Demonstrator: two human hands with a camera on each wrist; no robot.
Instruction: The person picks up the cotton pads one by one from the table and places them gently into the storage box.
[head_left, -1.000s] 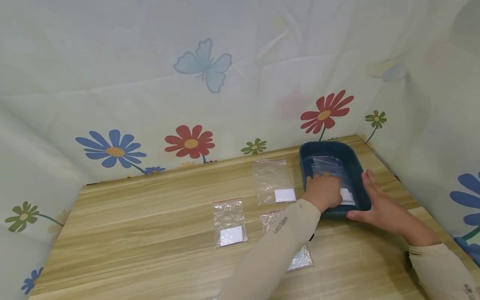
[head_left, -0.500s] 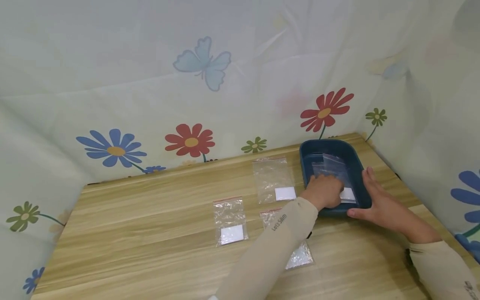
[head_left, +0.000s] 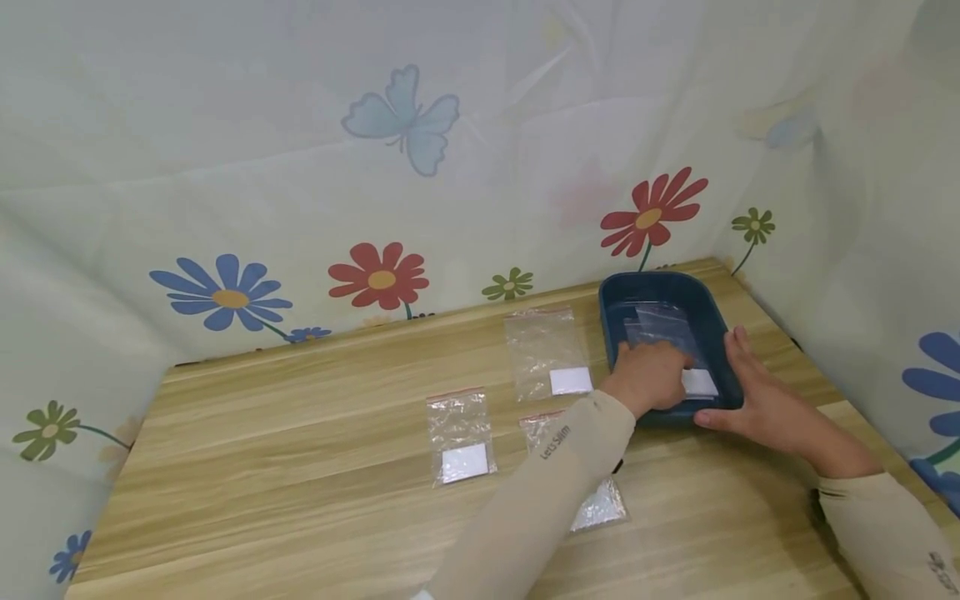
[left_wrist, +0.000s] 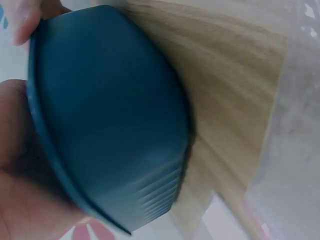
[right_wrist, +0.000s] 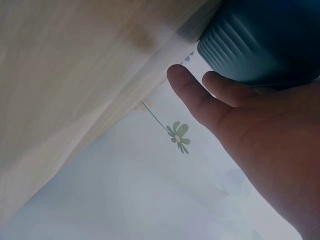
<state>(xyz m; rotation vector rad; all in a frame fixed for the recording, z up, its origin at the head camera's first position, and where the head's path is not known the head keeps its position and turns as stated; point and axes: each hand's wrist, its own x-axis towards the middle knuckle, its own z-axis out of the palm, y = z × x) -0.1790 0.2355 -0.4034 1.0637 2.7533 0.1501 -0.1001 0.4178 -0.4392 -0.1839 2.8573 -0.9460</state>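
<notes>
In the head view a dark blue tray (head_left: 613,308) stands at the table's back right, with clear zip bags (head_left: 662,321) and a white label (head_left: 700,383) inside. My left hand (head_left: 651,375) reaches over its left side, fingers bent down among the bags. The fingertips are hidden, so whether they pinch a bag does not show. My right hand (head_left: 772,417) braces the tray's near right corner, thumb at the front wall and extended fingers along the right side. In the right wrist view those fingers (right_wrist: 200,100) lie fairly straight beside the tray (right_wrist: 270,40).
Left of the tray, a zip bag (head_left: 542,346) with a white label lies on the wooden table (head_left: 300,433). Another bag (head_left: 459,421) lies nearer left. More bagging (head_left: 600,507) shows partly behind my left forearm. Floral cloth (head_left: 262,183) hangs behind the table.
The bags inside the tray have shifted and fanned apart under my left hand, whose fingers have edged right toward the label. My right hand stays at the corner. The view has tilted slightly.
</notes>
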